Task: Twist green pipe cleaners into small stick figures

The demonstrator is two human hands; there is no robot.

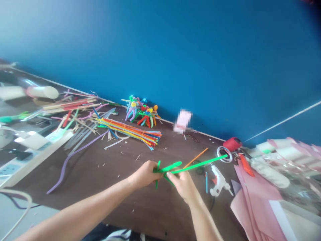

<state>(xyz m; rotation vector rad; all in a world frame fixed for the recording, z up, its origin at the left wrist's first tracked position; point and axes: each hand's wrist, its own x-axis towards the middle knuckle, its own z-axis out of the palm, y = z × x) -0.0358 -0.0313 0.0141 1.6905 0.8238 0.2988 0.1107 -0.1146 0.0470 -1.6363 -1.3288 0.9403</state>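
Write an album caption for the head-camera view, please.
Left hand and right hand hold green craft stems over a brown table, a multicoloured bundle lying beyond.

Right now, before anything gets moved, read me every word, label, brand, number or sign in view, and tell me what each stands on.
No text is readable.
Pinkish card by the wall: pixelated, unreadable.
Power strip: too blurred to read any marking.
White glue gun: no legible marking.
Green pipe cleaners: no lettering visible.

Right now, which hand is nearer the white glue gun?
Right: your right hand is to the left of the white glue gun; your left hand is farther left.
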